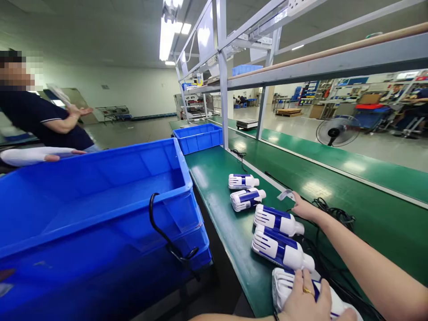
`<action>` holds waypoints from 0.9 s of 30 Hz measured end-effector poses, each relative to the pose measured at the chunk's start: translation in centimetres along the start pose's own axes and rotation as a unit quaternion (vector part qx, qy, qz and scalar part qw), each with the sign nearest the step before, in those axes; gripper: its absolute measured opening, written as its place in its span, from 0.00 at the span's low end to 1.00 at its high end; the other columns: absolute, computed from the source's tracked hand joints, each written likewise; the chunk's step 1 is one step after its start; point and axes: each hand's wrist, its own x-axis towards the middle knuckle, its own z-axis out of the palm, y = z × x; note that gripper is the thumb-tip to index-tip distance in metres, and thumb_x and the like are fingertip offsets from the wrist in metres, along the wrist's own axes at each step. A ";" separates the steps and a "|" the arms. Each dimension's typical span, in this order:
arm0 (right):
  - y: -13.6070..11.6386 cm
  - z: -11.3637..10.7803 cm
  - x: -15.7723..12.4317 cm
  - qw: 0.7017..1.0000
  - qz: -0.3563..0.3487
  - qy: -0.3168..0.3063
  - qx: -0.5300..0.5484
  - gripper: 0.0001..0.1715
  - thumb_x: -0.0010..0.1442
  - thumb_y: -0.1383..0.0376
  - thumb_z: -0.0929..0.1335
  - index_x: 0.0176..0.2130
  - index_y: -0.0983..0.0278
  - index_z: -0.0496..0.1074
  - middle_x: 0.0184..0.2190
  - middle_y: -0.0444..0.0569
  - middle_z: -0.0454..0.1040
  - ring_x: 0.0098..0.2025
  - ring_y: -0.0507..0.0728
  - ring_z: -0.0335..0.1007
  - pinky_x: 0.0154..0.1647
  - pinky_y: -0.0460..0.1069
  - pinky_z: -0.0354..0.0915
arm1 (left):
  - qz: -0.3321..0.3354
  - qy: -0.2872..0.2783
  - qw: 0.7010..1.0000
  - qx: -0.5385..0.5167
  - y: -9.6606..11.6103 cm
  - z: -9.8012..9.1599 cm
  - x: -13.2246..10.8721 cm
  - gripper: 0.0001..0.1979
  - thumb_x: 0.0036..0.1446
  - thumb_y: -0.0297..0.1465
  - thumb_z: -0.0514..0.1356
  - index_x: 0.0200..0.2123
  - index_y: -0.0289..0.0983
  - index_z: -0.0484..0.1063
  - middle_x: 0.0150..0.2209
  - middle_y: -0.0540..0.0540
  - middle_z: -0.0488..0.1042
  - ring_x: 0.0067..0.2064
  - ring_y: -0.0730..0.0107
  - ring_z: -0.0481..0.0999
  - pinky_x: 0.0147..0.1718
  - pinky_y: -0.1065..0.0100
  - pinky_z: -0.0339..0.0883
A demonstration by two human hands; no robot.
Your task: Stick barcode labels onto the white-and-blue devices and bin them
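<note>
My left hand (309, 296), a ring on one finger, lies over the nearest white-and-blue bottle-shaped device (282, 285), its fingers curved around the body. My right hand (303, 208) reaches across the bench and pinches a small translucent strip (285, 195) between its fingertips. Several like devices lie on their sides in a row, slotted ends to the left: one device (281, 247) beside my left hand, another device (277, 220) past it, then a device (247, 199) and the farthest device (242, 181).
Black cables (334, 214) lie coiled right of the devices on the green bench (214, 178). A large blue bin (100, 209), a black cord hooked over its rim, stands left; a smaller blue bin (200, 140) sits farther off. A metal post (223, 89) rises mid-bench. A person (43, 116) stands left.
</note>
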 end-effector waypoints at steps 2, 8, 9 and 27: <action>-0.6 -1.3 -0.6 1.000 -0.015 -0.006 0.018 0.46 0.52 0.71 0.59 0.63 0.80 0.32 0.19 0.42 0.65 0.22 0.52 0.61 0.23 0.46 0.58 | 0.007 -0.025 1.000 -0.004 0.3 0.7 0.0 0.20 0.61 0.40 0.42 0.53 0.47 0.61 0.50 0.40 0.72 0.45 0.43 0.73 0.45 0.49 0.54; -4.8 -5.9 -2.3 0.997 -0.079 -0.018 0.015 0.50 0.53 0.69 0.61 0.65 0.68 0.27 0.24 0.41 0.68 0.25 0.51 0.63 0.27 0.45 0.59 | -0.034 -0.071 0.995 -0.061 0.5 1.2 0.1 0.21 0.60 0.39 0.43 0.54 0.44 0.60 0.52 0.34 0.68 0.47 0.40 0.71 0.45 0.49 0.52; -5.5 -6.7 -2.7 0.996 -0.085 -0.009 0.000 0.50 0.53 0.70 0.61 0.65 0.67 0.28 0.25 0.42 0.69 0.25 0.51 0.63 0.27 0.45 0.59 | -0.043 -0.076 0.994 -0.063 0.1 1.0 0.2 0.21 0.60 0.39 0.43 0.54 0.43 0.59 0.53 0.33 0.67 0.48 0.40 0.70 0.46 0.48 0.52; -6.9 -11.9 -6.7 0.992 -0.105 0.070 -0.017 0.51 0.50 0.72 0.61 0.65 0.66 0.29 0.24 0.40 0.71 0.23 0.50 0.63 0.25 0.44 0.59 | -0.325 -0.001 0.868 -0.376 -16.4 -2.5 9.1 0.18 0.58 0.30 0.50 0.52 0.37 0.63 0.54 0.41 0.65 0.57 0.63 0.60 0.57 0.61 0.53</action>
